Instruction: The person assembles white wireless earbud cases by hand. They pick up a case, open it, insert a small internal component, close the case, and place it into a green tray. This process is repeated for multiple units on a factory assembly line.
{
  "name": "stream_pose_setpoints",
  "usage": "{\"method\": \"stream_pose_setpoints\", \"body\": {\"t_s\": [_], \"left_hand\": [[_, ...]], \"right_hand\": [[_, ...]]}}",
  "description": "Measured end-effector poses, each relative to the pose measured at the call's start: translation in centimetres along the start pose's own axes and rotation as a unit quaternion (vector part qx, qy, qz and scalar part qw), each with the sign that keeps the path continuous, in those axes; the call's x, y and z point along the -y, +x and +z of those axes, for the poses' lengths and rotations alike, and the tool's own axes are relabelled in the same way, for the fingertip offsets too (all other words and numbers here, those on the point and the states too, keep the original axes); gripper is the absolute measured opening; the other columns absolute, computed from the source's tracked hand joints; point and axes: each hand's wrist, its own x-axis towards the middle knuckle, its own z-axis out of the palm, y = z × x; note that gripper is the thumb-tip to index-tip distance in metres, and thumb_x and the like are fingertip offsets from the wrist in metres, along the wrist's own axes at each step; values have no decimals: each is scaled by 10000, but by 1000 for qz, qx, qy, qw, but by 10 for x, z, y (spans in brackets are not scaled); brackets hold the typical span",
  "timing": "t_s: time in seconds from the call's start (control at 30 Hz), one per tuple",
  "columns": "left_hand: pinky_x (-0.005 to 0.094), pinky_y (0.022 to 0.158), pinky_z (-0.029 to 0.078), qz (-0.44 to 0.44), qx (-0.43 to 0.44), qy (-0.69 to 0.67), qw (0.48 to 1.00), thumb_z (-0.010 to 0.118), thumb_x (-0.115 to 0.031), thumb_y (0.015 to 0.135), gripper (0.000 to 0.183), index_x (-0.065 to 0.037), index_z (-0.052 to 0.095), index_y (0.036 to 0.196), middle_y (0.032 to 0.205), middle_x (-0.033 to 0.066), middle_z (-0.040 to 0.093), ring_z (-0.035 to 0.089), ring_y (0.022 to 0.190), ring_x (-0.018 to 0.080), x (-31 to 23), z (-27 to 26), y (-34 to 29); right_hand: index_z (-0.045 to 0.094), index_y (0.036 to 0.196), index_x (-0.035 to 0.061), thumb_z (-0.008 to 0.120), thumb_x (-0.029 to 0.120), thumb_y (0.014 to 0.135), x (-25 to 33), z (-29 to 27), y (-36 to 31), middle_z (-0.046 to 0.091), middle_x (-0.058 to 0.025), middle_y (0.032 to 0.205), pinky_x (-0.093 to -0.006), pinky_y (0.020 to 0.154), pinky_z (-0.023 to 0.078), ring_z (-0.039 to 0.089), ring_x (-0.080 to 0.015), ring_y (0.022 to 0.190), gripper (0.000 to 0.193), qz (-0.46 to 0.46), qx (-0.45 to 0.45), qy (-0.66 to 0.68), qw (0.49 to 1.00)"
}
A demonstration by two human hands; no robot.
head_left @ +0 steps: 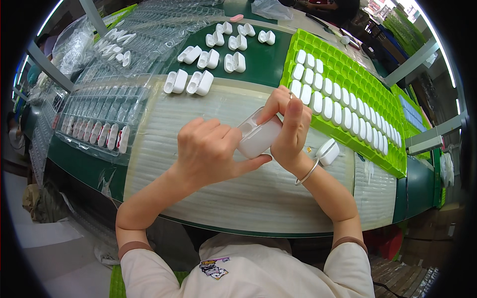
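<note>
Both hands meet over the mat in front of me, around a white earbud charging case (262,138). My left hand (207,146) has its fingers curled against the case's left side, with the thumb stretched along below it. From the upper right, my right hand (290,126) grips the same case, a bent finger pressing at its top edge and the thumb raised. The hands partly cover the case, so its inside shows only in part. Beside my right wrist, which wears a bangle, lies another white case (328,152).
Several open white cases (199,83) stand at the back. To the right, a green compartment tray (348,67) holds rows of closed cases. A clear plastic tray (94,107) with red-and-white pieces lies left, near stacked clear trays (154,35). A pale mat (238,198) covers the green table.
</note>
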Motion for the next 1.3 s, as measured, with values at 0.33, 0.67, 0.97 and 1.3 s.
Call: {"method": "stream_pose_setpoints", "body": {"t_s": [0.33, 0.67, 0.97, 1.3], "left_hand": [[277, 389, 290, 28, -34, -8, 999, 750, -322, 561, 403, -117, 429, 430, 374, 14, 409, 399, 318, 161, 0, 12, -4], [272, 390, 315, 1, -47, -39, 998, 746, -277, 558, 396, -125, 397, 449, 385, 6, 374, 392, 330, 154, -18, 19, -13], [267, 470, 295, 8, -98, 68, 993, 765, -359, 569, 377, -114, 479, 540, 484, -13, 435, 446, 439, 119, 6, 8, 3], [313, 693, 301, 69, -191, 34, 979, 690, -324, 699, 279, -112, 513, 664, 638, -30, 540, 513, 554, 121, 6, 1, 0]], "right_hand": [[442, 505, 52, 262, 334, 943, -1, 3, -2, 444, -55, 511, -310, 490, 301, 362, -220, 485, 552, -2, 64, 23, 998], [415, 462, 55, 245, 240, 923, 7, -2, 0, 409, -46, 451, -296, 519, 305, 338, -197, 465, 526, 32, 101, 16, 994], [574, 875, 68, 672, 149, 753, 17, -18, 15, 558, -72, 768, -288, 591, 418, 503, -202, 604, 176, -33, 85, -51, 995], [562, 1136, 71, 788, 102, 611, 40, -44, -5, 655, -67, 924, -289, 608, 491, 617, -202, 705, 572, -55, 183, -56, 980]]}}
